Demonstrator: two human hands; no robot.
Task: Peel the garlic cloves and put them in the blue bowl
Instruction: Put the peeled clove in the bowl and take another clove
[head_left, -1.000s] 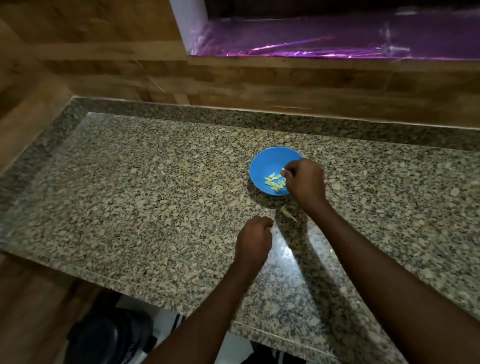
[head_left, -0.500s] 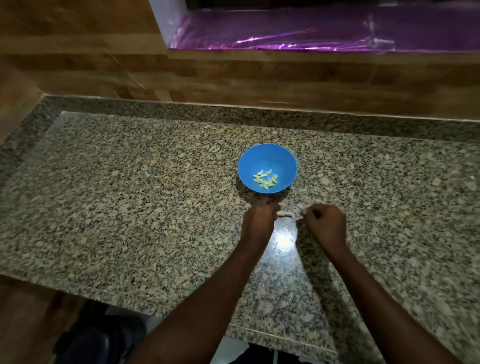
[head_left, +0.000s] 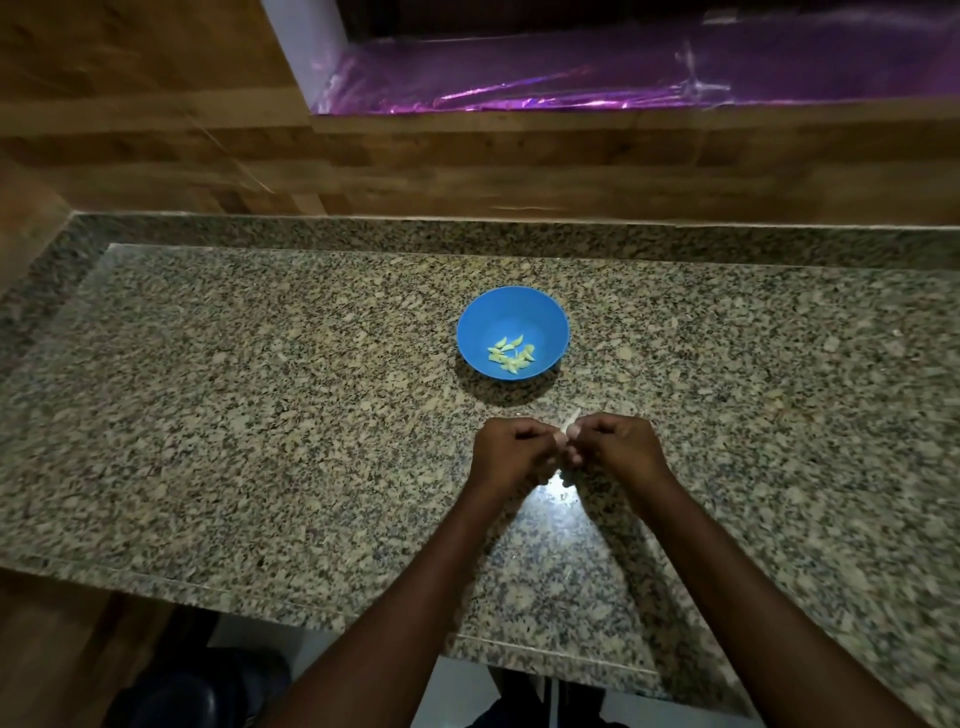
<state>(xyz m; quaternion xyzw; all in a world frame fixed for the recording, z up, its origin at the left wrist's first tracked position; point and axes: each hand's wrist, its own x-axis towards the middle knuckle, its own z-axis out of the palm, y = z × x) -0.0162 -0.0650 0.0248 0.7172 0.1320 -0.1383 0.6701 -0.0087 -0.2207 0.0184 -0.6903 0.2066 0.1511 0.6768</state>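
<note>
Dim scene; a small bright glare sits on the worktop (head_left: 208, 415) below the hands (head_left: 563, 452). Edges bow from the wide lens, corners dark.

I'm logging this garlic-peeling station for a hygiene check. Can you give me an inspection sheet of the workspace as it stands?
Surface: speckled granite counter, with a light glare near the hands.
Job's things: blue bowl holds several peeled cloves; one pale garlic clove sits pinched between both hands.
Clutter: nothing seen.
Grippers: left hand and right hand meet in front of the bowl, fingers curled on the clove.
Cables: nothing seen.
Surroundings: wooden wall behind; purple foil on the ledge above.
</note>
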